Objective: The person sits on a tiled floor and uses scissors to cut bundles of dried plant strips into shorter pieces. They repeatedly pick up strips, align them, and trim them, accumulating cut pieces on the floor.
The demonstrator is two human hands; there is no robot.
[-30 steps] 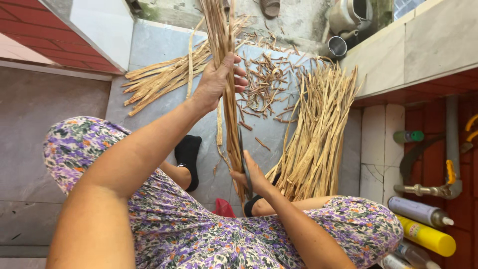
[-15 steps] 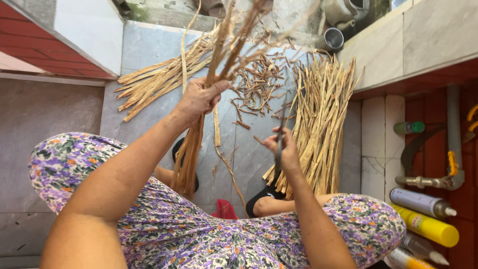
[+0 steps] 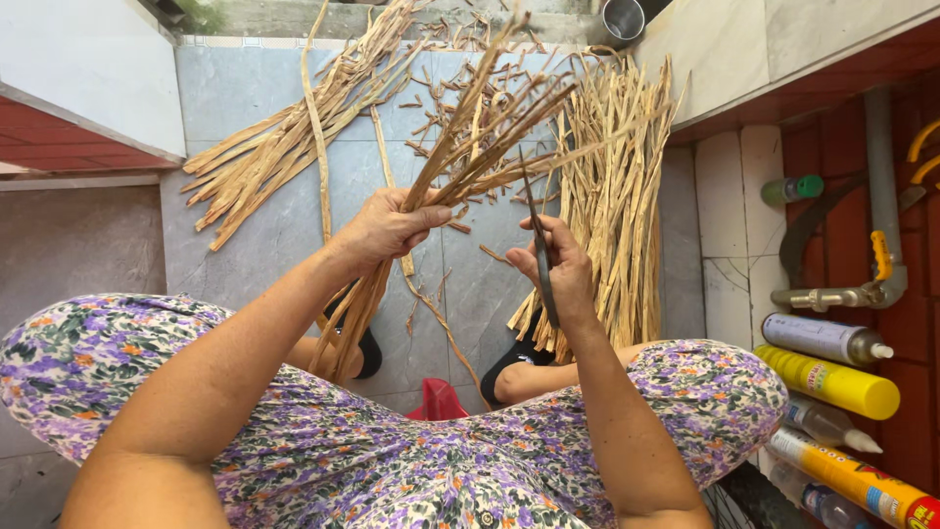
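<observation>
Since the earlier frame, the bundle of dry strips (image 3: 460, 167) is tilted rightward. It is clasped mid-length by curled left hand (image 3: 387, 227) fingers, above the floor (image 3: 255, 108). Right hand (image 3: 553, 264) fingers are closed around a dark blade (image 3: 539, 245). Strips judged light, stiff, brittle.

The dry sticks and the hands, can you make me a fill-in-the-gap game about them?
1. The left hand grips a bundle of dry strips, and the right hand holds a thin dark ____.
2. The floor tiles are ____ in colour.
3. The small stool between the feet is ____.

Missing words: blade; grey; red
</observation>
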